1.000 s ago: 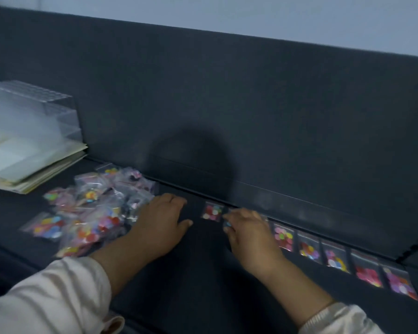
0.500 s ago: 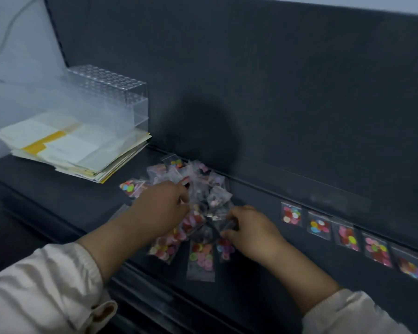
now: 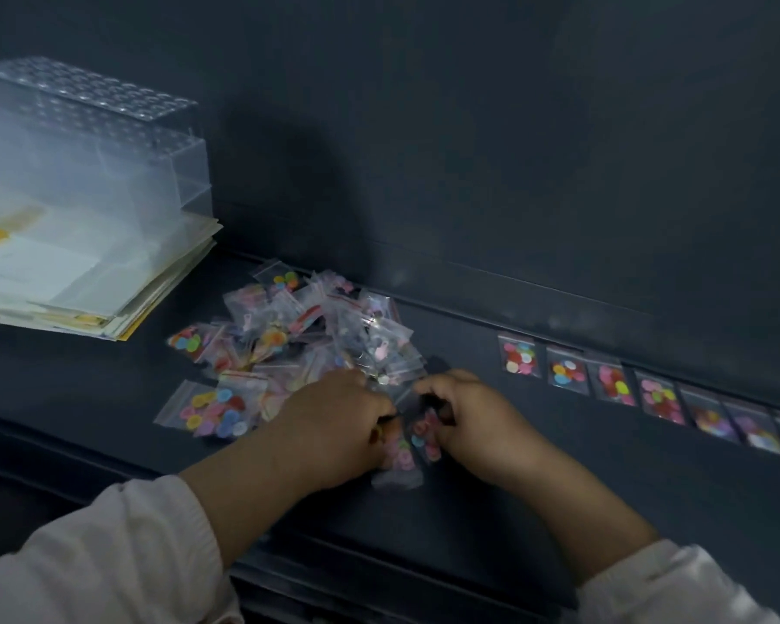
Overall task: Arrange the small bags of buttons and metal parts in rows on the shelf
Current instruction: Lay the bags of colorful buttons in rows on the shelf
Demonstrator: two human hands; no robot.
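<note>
A short row (image 3: 613,385) of bags lines the shelf (image 3: 514,497) on the right; most sit heaped in the pile (image 3: 316,326). Left hand (image 3: 334,425) and right hand (image 3: 473,421) pinch button bags (image 3: 417,439) at its near edge.

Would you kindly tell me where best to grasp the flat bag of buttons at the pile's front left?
Probably pinch the clear left edge of the bag, coming from the left: it lies flat, buttons bunched rightward, and that side is clear of the pile.
</note>
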